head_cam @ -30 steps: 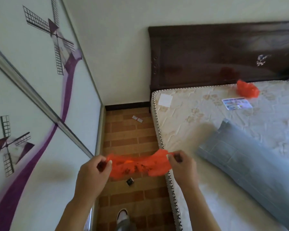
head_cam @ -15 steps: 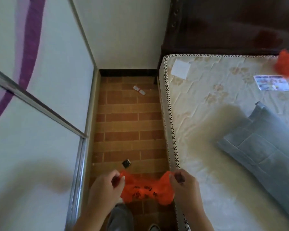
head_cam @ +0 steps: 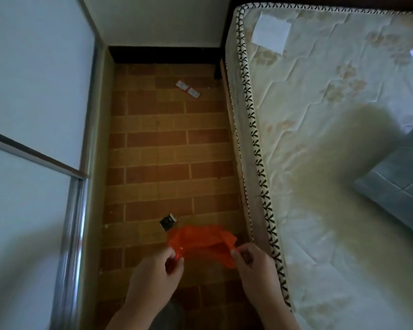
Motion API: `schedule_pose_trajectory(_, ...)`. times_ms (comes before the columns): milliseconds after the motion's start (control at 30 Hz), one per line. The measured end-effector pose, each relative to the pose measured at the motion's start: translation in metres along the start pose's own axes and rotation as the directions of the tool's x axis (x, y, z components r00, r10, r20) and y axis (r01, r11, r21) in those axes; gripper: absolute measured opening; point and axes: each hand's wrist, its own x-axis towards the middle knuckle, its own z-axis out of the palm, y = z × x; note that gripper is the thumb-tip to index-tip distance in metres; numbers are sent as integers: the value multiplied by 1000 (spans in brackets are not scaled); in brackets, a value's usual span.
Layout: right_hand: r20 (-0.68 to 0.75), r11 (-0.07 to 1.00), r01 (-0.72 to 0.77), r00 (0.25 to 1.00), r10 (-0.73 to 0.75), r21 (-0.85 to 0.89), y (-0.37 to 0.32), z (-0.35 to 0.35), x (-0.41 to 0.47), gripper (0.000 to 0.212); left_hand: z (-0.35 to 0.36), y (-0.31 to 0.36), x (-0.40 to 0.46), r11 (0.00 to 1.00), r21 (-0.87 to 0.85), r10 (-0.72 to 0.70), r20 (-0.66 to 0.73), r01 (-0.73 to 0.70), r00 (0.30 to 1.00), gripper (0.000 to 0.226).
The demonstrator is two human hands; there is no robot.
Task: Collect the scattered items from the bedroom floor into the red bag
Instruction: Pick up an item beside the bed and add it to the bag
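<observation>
Left hand point(head_cam: 156, 273) and right hand point(head_cam: 254, 264) each pinch the red bag point(head_cam: 200, 242) rim, low over the near floor. I'd spread its mouth wide first, then take the small black item point(head_cam: 168, 221) just beyond, white packet point(head_cam: 188, 89) farther off.

Left hand point(head_cam: 156, 270): pinches the left edge of the red bag point(head_cam: 202, 241) between thumb and fingers
Right hand point(head_cam: 255, 264): pinches the bag's right edge, level with the left hand
Bag: thin crumpled plastic stretched between the two grips, above the brick-pattern floor point(head_cam: 167, 148)
Small black item point(head_cam: 168, 221): on the floor just beyond the left grip, near the bag's far edge
Red and white wrapper point(head_cam: 188, 89): on the floor well beyond both grips, near the far wall
Mattress point(head_cam: 320, 163): right of the right grip, its patterned edge close to that hand
Sliding door point(head_cam: 34, 139): left of the left grip
</observation>
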Motion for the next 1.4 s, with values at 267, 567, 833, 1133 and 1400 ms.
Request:
schedule_pose_trajectory(267, 19, 989, 118, 993, -117, -87, 46, 48, 34, 17, 56, -55, 20, 998, 60, 39, -133, -31, 990, 27)
schedule_pose_trajectory(567, -68, 952, 288, 953, -295, -101, 112, 120, 102, 31, 116, -133, 80, 987, 143, 114, -279, -76, 954, 42)
schedule_pose_trajectory(833, -76, 665, 612, 709, -701, -429, 118, 188, 173, 26, 160, -184, 136, 895, 274, 425, -293, -350, 857, 49)
schedule_pose_trajectory(1133, 229, 455, 744, 613, -756, -489, 125, 245, 216, 12, 222, -238, 163, 864, 295, 475, -205, -408, 856, 15)
schedule_pose_trajectory(1400, -107, 759, 431, 834, -542, -487, 143, 221, 247, 32, 276, -275, 148, 781, 514, 339, 128, -355, 932, 61)
